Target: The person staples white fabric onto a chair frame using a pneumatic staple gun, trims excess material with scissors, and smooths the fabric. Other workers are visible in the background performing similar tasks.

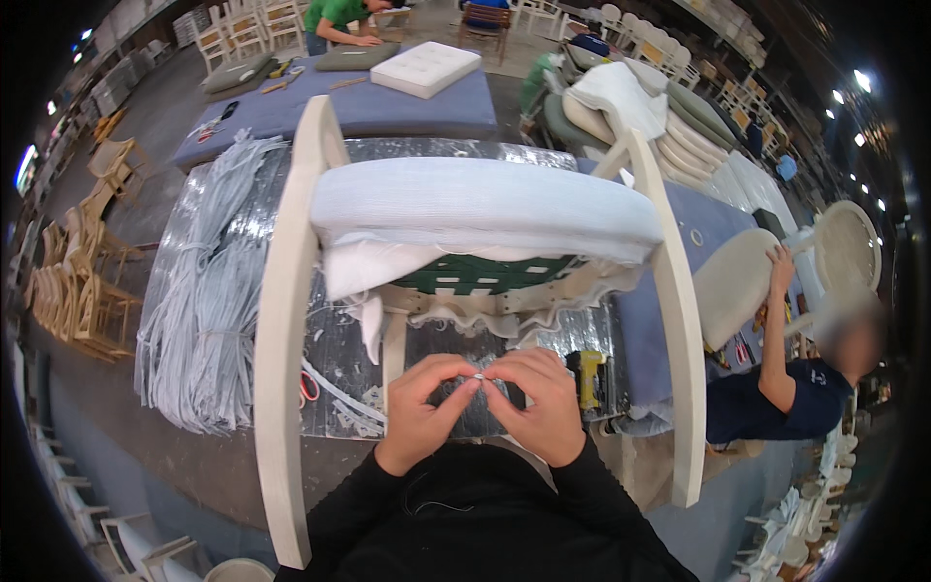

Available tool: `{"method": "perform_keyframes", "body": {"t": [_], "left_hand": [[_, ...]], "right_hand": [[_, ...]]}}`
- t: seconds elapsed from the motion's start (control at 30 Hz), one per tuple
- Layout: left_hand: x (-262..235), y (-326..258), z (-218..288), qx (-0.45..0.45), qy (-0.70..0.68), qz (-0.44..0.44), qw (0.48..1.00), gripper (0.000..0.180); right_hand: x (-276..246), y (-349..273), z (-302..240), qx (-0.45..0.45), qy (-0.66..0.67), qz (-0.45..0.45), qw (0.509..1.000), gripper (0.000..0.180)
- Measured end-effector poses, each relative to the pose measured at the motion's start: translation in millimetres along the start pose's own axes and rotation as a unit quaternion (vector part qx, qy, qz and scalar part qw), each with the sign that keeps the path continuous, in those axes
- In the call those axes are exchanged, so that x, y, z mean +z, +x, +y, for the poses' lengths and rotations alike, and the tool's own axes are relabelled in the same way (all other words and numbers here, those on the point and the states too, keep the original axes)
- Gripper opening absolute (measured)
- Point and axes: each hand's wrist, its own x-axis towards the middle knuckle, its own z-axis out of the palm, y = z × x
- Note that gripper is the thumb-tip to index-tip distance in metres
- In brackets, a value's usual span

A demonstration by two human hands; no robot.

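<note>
Workshop around left grip (pixel 425 405) and right grip (pixel 538 398): stacked wooden chairs (pixel 85 320) far left, and well ahead, a person in green (pixel 336 19) bent over a blue-covered counter (pixel 291 112) with a white cushion (pixel 427 70). Pinched between the thumbs and fingertips of both, a small whitish piece (pixel 478 376), too small to identify. Closed on it from either side. Directly ahead of the grips, above a plastic-covered counter (pixel 558 337), an upholstered chair (pixel 485 209) with pale fabric, ragged loose edges and green webbing (pixel 475 274). Just right of the grips, a yellow-and-black power tool (pixel 588 378); to the left, red-handled scissors (pixel 308 386) and, farther out, a bundle of pale strips (pixel 223 301). Well right, a person in a dark shirt (pixel 776 400), one hand against a beige seat (pixel 729 291).
</note>
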Motion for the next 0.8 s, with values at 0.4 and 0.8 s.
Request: {"method": "perform_keyframes", "body": {"t": [0.4, 0.8], "left_hand": [[-81.6, -17.4, -48.4, -0.08, -0.076, 0.067, 0.992, 0.019], [-274.1, 74.8, 128.3, 0.123, 0.166, 0.124, 0.971, 0.015]], "right_hand": [[14.9, 1.9, 7.0, 0.05, 0.065, -0.081, 0.993, 0.047], [39.9, -167.8, 266.9, 0.34, -0.044, 0.002, 0.939, 0.049]]}}
